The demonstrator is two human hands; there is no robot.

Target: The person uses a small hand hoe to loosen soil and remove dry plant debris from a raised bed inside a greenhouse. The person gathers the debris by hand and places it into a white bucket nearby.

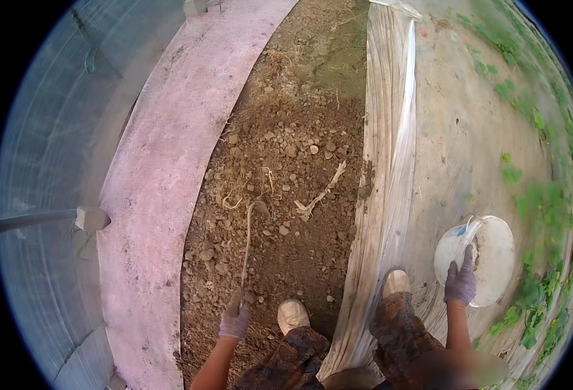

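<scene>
My left hand (234,316), in a thin purplish glove, grips the slim wooden handle (246,253) of a small hoe. The hoe's blade (261,208) rests on the loose brown soil (286,253), partly sunk or soil-coated. To its right lies a dry, pale plant stalk (321,192), with thin roots (270,181) scattered to the left. Off to the right, my gloved right hand (460,282) holds a white plastic bucket (450,253) by its near rim. The bucket tilts with its mouth towards the right; what it contains is hard to make out.
A pinkish ground sheet (155,185) runs along the soil strip's left side, beside a translucent film wall (47,161). Bunched clear plastic film (389,122) borders the right side. Green leafy plants (535,204) stand beyond. My shoes (293,316) straddle the film's edge.
</scene>
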